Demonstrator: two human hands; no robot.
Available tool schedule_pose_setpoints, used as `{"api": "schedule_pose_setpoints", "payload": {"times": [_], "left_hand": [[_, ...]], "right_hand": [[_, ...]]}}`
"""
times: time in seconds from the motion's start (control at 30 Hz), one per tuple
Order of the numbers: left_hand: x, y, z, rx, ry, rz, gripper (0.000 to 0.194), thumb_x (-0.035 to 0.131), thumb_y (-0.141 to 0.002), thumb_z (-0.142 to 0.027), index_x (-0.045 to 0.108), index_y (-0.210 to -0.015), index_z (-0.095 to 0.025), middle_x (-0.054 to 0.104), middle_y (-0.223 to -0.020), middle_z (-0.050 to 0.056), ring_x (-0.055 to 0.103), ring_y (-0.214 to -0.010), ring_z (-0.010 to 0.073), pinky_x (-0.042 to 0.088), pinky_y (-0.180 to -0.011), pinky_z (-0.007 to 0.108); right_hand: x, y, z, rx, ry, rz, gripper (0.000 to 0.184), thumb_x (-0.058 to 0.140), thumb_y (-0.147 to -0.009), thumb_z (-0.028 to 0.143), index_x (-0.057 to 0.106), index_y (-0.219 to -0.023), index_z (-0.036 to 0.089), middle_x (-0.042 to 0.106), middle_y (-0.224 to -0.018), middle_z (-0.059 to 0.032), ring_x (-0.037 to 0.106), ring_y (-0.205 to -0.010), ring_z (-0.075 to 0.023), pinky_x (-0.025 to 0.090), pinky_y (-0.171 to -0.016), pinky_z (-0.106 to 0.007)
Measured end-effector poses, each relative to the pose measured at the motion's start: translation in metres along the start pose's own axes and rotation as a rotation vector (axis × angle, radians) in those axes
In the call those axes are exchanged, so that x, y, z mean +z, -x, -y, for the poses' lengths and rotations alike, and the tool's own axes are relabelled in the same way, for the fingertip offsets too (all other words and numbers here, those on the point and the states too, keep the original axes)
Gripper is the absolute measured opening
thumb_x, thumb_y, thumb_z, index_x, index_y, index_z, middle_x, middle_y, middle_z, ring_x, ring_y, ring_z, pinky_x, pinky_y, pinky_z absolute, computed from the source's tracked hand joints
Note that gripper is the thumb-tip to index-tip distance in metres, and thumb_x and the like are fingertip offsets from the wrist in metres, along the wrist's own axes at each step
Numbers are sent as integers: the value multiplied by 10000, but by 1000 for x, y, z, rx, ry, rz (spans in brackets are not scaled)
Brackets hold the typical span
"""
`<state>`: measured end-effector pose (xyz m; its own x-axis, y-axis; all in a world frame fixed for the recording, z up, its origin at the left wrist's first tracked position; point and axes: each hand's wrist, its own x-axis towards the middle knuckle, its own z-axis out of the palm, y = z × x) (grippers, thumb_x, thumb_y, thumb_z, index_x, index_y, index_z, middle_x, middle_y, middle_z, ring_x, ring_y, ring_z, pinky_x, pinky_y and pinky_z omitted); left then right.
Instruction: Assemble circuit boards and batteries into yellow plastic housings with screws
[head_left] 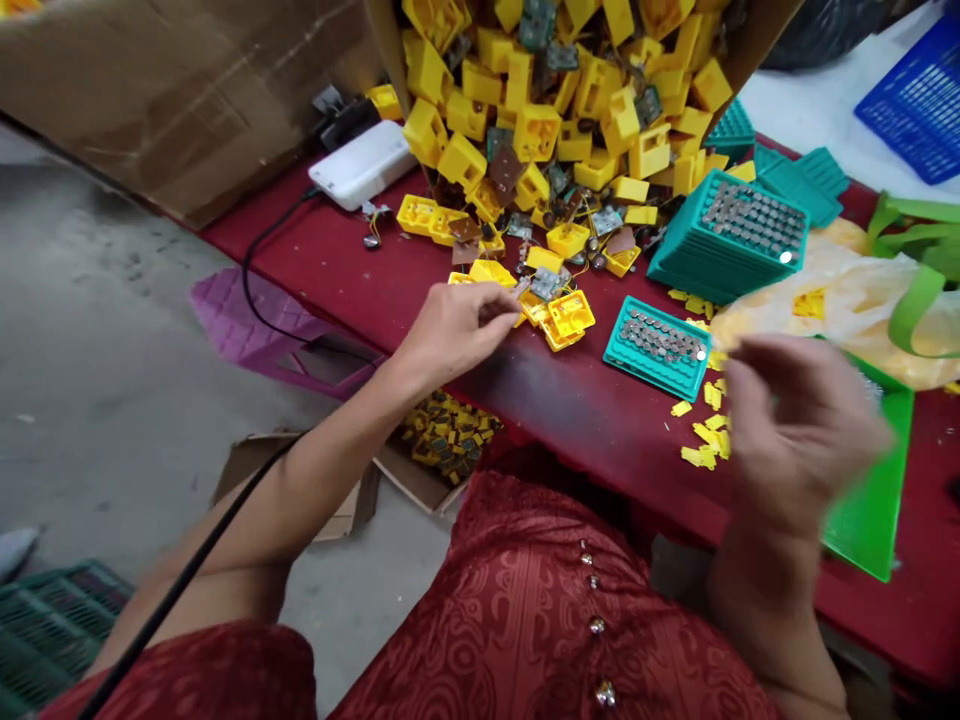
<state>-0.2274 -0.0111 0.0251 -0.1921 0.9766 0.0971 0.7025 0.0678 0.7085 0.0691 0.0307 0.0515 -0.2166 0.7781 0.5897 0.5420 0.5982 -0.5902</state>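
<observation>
My left hand (469, 322) is closed in a pinch at the near edge of the pile. What lies between its fingertips is too small to make out. Right beside those fingertips are an open yellow plastic case (570, 314) and a small circuit board (546, 282) with thin wires. My right hand (806, 425) is raised over the right side of the table, curled and smeared by motion. Left of it lies a teal tray (652, 376) with rows of small round metal pieces (660, 338). Small yellow plastic pieces (709, 440) are scattered between that tray and my right hand.
A tipped cardboard box spills yellow cases (536, 130) onto the red tabletop (330, 260). Stacked teal trays (697, 250) stand at the back right, near a plastic bag (817, 290) and a green tray (870, 510). A white power bank (364, 165) trails a black cable.
</observation>
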Motion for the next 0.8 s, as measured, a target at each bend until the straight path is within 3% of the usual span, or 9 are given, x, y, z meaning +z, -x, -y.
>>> {"api": "schedule_pose_setpoints", "payload": {"times": [0.1,0.2,0.23,0.3,0.4,0.5,0.7,0.8], "left_hand": [[14,-26,5,202,-232,-97,319,703,-866,-177,762,-1176,-137,787,-1246,147,721,-1188,306,535,-1058,439],[22,-39,4,240,-443,-40,537,758,-827,-157,680,-1358,-143,665,-1482,197,630,-1353,389,491,-1120,537],[23,-41,4,235,-477,-17,539,756,-838,-158,671,-1370,-163,642,-1514,194,624,-1365,392,495,-1110,544],[22,-44,5,237,-495,19,481,735,-872,-166,676,-1349,-195,639,-1520,174,631,-1370,377,511,-1090,534],[18,-49,10,282,-456,54,463,711,-879,-154,672,-1338,-193,666,-1466,158,666,-1329,344,547,-1068,494],[11,-50,12,398,-370,56,522,666,-851,-98,644,-1368,-165,668,-1444,148,659,-1340,317,549,-1107,459],[-12,-44,-7,587,-267,-5,536,569,-876,-86,611,-1406,-145,682,-1435,140,642,-1372,279,513,-1180,457],[-12,-48,-8,582,-296,0,508,567,-882,-99,625,-1384,-145,699,-1417,151,656,-1346,280,537,-1160,452]], "right_hand": [[55,-13,-2,-175,71,165,360,709,-972,399,716,-1199,121,744,-1083,-141,699,-994,-269,589,-886,-463],[108,-16,-5,-137,264,357,800,829,-875,468,557,-1469,6,659,-1333,-253,631,-1193,-385,543,-1038,-584],[119,-16,-6,-98,313,410,844,836,-866,478,533,-1493,1,639,-1358,-266,612,-1213,-404,528,-1056,-607],[131,-16,-8,-41,349,482,740,785,-906,463,561,-1465,34,642,-1348,-256,604,-1211,-408,518,-1062,-624],[128,-20,-13,-20,251,466,525,681,-945,347,607,-1393,85,677,-1336,-216,629,-1208,-374,516,-1092,-607],[111,-25,-16,75,29,347,518,700,-855,343,630,-1329,147,714,-1315,-165,670,-1195,-333,539,-1101,-578],[63,-26,-6,646,-742,270,514,778,-761,605,663,-1101,237,747,-1062,-70,712,-842,-182,621,-744,-367],[50,-23,-1,753,-962,284,499,800,-727,611,665,-1035,244,739,-993,-37,700,-762,-156,620,-692,-341]]}}
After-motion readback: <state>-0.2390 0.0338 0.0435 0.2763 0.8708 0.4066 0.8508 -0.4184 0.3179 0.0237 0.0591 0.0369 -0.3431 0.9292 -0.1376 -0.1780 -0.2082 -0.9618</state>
